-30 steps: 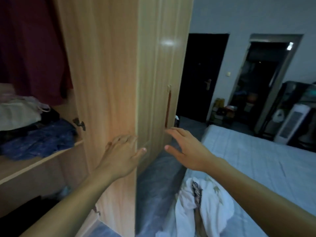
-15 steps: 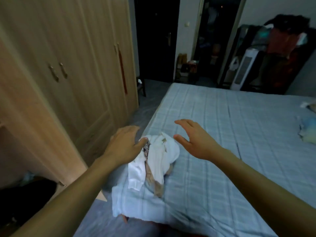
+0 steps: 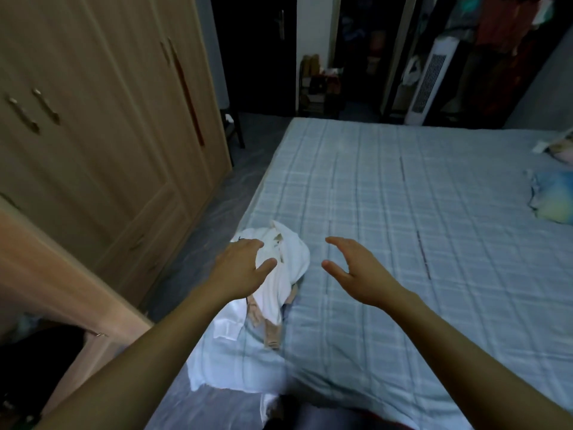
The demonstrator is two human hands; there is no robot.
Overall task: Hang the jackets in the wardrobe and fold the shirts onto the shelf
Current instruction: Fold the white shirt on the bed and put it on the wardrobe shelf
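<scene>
A crumpled white garment (image 3: 288,268) with beige parts lies on the near left corner of the bed (image 3: 387,212). My left hand (image 3: 242,268) hovers over its left side with fingers spread and holds nothing. My right hand (image 3: 356,268) hangs open above the blue checked sheet, just right of the garment. The wooden wardrobe (image 3: 102,119) stands at the left, its far doors closed. Its near door (image 3: 46,274) stands open at the lower left.
A narrow strip of grey floor (image 3: 214,209) runs between wardrobe and bed. Folded coloured cloth (image 3: 552,197) lies at the bed's right edge. A white tower fan (image 3: 431,79) and hanging clothes stand at the back right, beside dark doorways.
The view has swung from the open wardrobe down to the bed. Both hands have moved away from the wardrobe door and now reach over the white garment.
</scene>
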